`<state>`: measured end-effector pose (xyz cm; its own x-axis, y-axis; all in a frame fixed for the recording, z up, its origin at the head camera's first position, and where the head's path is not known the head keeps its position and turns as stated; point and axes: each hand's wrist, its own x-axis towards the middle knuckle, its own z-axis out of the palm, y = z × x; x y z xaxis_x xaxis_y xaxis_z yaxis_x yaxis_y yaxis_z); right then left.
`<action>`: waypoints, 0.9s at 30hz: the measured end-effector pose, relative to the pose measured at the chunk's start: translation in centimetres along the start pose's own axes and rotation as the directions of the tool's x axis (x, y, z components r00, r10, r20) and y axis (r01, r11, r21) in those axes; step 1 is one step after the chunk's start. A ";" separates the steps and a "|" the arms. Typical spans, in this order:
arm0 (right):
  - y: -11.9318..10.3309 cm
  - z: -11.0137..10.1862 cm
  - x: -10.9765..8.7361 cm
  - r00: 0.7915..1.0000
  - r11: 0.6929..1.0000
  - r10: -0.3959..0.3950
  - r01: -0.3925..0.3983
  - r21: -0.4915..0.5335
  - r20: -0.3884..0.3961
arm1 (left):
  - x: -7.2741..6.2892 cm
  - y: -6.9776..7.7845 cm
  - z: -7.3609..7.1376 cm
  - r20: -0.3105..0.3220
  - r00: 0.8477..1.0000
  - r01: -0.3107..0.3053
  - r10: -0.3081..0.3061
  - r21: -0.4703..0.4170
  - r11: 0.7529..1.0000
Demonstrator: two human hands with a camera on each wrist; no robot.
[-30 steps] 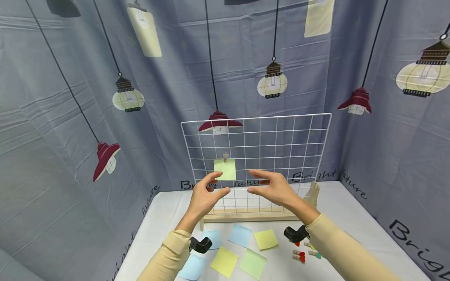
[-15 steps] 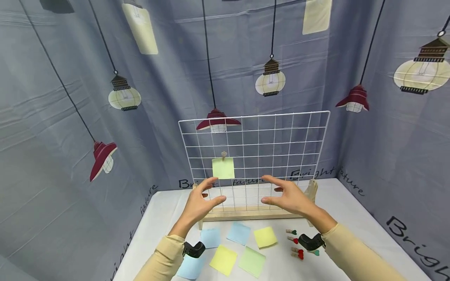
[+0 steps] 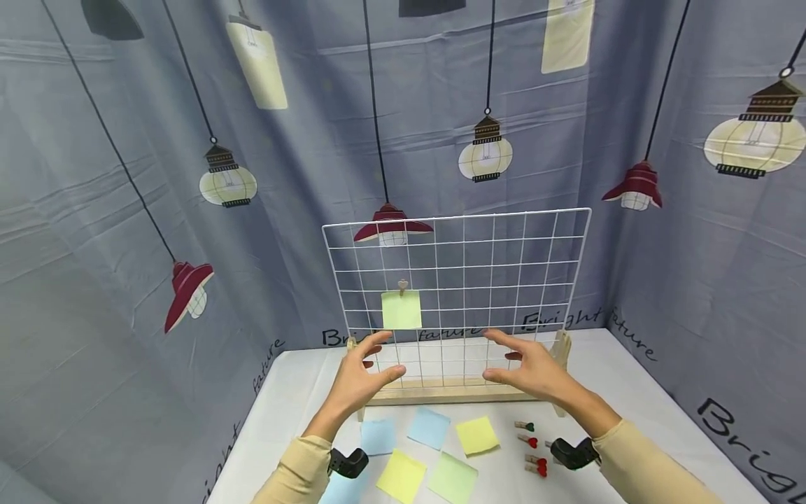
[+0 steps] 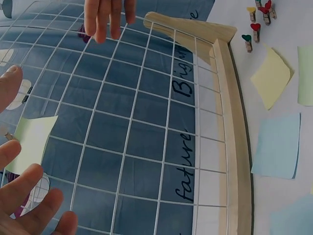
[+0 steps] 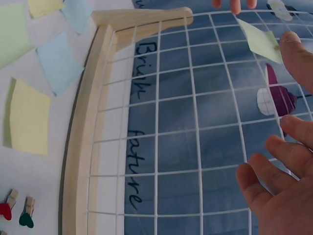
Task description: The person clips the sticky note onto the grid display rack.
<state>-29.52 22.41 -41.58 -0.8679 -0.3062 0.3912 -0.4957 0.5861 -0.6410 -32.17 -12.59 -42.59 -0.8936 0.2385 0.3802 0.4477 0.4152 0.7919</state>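
My left hand (image 3: 357, 378) hovers in front of the lower left of a white wire grid panel (image 3: 456, 217), thumb and fingers spread with nothing between them. My right hand (image 3: 532, 365) mirrors it further right, also holding nothing. Just above the left fingertips, a pale green sticky note (image 3: 401, 310) hangs on the grid under a small wooden clothespin (image 3: 403, 286) with a heart top. In the left wrist view, the relaxed fingers (image 4: 44, 208) curve beside that note (image 4: 32, 142). The right wrist view has loosely bent fingers (image 5: 288, 147) over the wires.
The panel stands on a wooden base (image 3: 447, 395). Before it on the white table (image 3: 623, 392) lie blue notes (image 3: 429, 428), yellow notes (image 3: 477, 435) and a green note (image 3: 453, 477). Several heart clothespins (image 3: 536, 467) lie by the right wrist, partly hidden. A lamp-print curtain (image 3: 283, 175) surrounds the table.
My right hand has moved right, away from the left hand, widening the gap between them. The left hand has shifted slightly left and down. The note on the grid stays put.
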 end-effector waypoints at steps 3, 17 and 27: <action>0.3 0.0 -0.1 1.000 1.000 0.009 -0.009 -0.012 -0.001 | -0.3 -0.1 -0.1 0.009 1.000 0.002 -0.002 0.003 1.000; 1.4 -0.5 -0.8 0.998 0.997 0.054 -0.055 -0.053 -0.018 | -1.1 -0.5 -1.3 -0.015 1.000 0.021 -0.021 -0.009 1.000; 2.1 -0.6 -1.6 0.997 0.997 0.067 -0.069 -0.046 -0.027 | -1.7 -1.5 -2.1 -0.005 0.999 0.038 -0.038 0.004 0.999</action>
<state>-29.17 24.56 -43.20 -0.8981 -0.2456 0.3648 -0.4330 0.6395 -0.6352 -31.42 -15.44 -43.48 -0.9103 0.2184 0.3516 0.4131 0.4272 0.8043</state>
